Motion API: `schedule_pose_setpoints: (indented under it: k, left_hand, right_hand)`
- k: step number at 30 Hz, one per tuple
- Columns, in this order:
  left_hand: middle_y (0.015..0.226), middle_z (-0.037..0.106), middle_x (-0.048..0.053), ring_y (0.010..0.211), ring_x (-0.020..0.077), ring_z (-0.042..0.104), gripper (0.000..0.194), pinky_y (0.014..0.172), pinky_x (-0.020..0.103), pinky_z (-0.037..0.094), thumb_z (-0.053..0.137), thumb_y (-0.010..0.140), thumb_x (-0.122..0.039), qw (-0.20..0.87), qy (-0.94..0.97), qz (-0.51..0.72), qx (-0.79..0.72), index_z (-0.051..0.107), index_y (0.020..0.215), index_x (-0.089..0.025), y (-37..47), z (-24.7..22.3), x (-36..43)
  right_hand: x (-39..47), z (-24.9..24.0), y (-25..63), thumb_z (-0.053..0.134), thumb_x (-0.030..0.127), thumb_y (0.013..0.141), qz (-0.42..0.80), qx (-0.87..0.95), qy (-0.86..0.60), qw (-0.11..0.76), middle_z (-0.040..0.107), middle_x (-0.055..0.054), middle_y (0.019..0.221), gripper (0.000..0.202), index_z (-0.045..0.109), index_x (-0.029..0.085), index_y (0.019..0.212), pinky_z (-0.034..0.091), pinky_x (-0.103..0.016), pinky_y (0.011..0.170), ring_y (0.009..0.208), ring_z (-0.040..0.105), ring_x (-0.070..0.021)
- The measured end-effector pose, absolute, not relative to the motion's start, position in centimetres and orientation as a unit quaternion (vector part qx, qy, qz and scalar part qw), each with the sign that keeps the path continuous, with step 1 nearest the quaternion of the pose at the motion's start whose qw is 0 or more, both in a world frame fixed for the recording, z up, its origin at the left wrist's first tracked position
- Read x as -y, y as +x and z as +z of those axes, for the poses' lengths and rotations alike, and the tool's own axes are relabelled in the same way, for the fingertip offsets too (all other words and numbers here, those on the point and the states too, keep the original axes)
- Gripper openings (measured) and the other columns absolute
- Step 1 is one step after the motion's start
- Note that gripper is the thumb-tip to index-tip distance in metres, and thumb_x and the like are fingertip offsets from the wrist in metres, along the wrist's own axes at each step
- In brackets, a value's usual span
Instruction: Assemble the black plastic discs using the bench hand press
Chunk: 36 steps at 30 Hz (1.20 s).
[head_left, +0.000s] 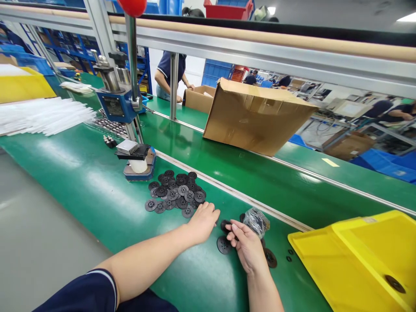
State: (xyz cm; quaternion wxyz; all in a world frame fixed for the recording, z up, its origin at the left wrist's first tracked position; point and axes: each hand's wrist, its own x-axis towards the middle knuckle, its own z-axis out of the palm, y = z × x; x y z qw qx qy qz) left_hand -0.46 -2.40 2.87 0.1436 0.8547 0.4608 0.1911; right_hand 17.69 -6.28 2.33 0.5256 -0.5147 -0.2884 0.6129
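Note:
My right hand (247, 246) is closed in a pinch on a black plastic disc (225, 225), held between thumb and fingers just above the green bench. Another black disc (224, 245) lies flat below it. To its left, my left hand (203, 222) has its fingers curled downward near the bench. What they hold, if anything, is hidden. Beyond the left hand spreads a pile of black slotted discs (173, 193), several overlapping. A crumpled clear plastic bag (256, 222) sits behind my right hand, with more discs partly hidden around it. One of them, a black disc (270, 258), shows right of my wrist.
A blue hand press (117, 106) with a red knob stands at left, a finned metal part (128, 147) on its base. At right is a yellow bin (344, 251), with small black rings (289, 258) beside it. A cardboard box (250, 117) and a co-worker (172, 73) are beyond.

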Motion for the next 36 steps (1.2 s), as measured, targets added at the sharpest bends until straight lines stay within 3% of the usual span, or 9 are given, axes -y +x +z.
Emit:
schedule_pose_setpoints:
  k: [6,10,12,20,26,31,36]
  left_hand:
    - [0.098,0.063,0.006,0.093,0.0204,0.061,0.027,0.084,0.034,0.049,0.065,0.078,-0.014,0.338,0.764,0.309,-0.455,0.06,0.104,-0.019,-0.1,1.6,2.2]
    - [0.069,0.06,-0.001,0.054,0.0132,0.06,0.028,0.055,0.027,0.05,0.062,0.08,-0.02,0.614,0.537,0.357,-0.455,0.057,0.107,-0.015,1.1,0.9,1.9]
    - [0.067,0.059,-0.001,0.046,0.0126,0.059,0.03,0.046,0.025,0.048,0.057,0.082,-0.021,0.696,0.449,0.357,-0.431,0.053,0.111,-0.012,1.5,0.7,1.8]
    - [0.07,0.066,0.005,0.055,0.0177,0.068,0.036,0.053,0.029,0.055,0.064,0.078,-0.028,0.728,0.407,0.371,-0.408,0.055,0.107,-0.008,1.6,0.8,1.6]
    - [0.065,0.067,0.007,0.056,0.0185,0.068,0.038,0.052,0.028,0.054,0.068,0.073,-0.036,0.743,0.405,0.361,-0.391,0.061,0.098,-0.007,1.5,1.1,1.7]
    - [0.059,0.065,0.006,0.055,0.0193,0.068,0.045,0.055,0.031,0.055,0.072,0.069,-0.042,0.776,0.401,0.332,-0.356,0.062,0.096,-0.007,1.7,1.0,2.1]
    - [0.064,0.068,0.008,0.054,0.0181,0.068,0.05,0.057,0.031,0.056,0.076,0.066,-0.046,0.784,0.385,0.334,-0.354,0.062,0.092,-0.007,1.6,1.1,2.3]
  right_hand:
    - [6.1,2.0,18.0,0.083,0.044,0.069,0.607,0.282,-0.523,0.527,0.058,0.0,0.068,0.044,0.067,0.014,0.097,0.032,-0.015,0.039,0.051,0.044,-0.0057]
    - [6.2,2.1,18.0,0.081,0.045,0.069,0.615,0.276,-0.517,0.528,0.061,-0.003,0.076,0.048,0.068,0.015,0.103,0.036,-0.017,0.043,0.057,0.048,-0.0084]
    - [6.3,2.2,17.9,0.082,0.042,0.066,0.618,0.277,-0.514,0.526,0.065,-0.006,0.084,0.05,0.067,0.015,0.106,0.038,-0.018,0.045,0.061,0.05,-0.0098]
    - [6.3,2.5,17.8,0.082,0.042,0.067,0.601,0.325,-0.525,0.507,0.068,-0.01,0.09,0.045,0.066,0.016,0.098,0.035,-0.02,0.048,0.056,0.045,-0.0079]
    - [6.4,1.9,17.5,0.077,0.049,0.071,0.525,0.406,-0.573,0.481,0.057,0.0,0.059,0.038,0.065,0.015,0.084,0.028,-0.022,0.046,0.047,0.039,-0.0082]
    - [6.2,1.4,17.1,0.08,0.047,0.065,0.421,0.478,-0.615,0.465,0.064,-0.004,0.072,0.035,0.068,0.017,0.08,0.041,-0.028,0.062,0.067,0.054,-0.0164]
    - [6.2,1.5,16.9,0.077,0.046,0.067,0.387,0.528,-0.622,0.429,0.068,-0.006,0.078,0.03,0.073,0.019,0.079,0.043,-0.034,0.071,0.073,0.059,-0.0219]
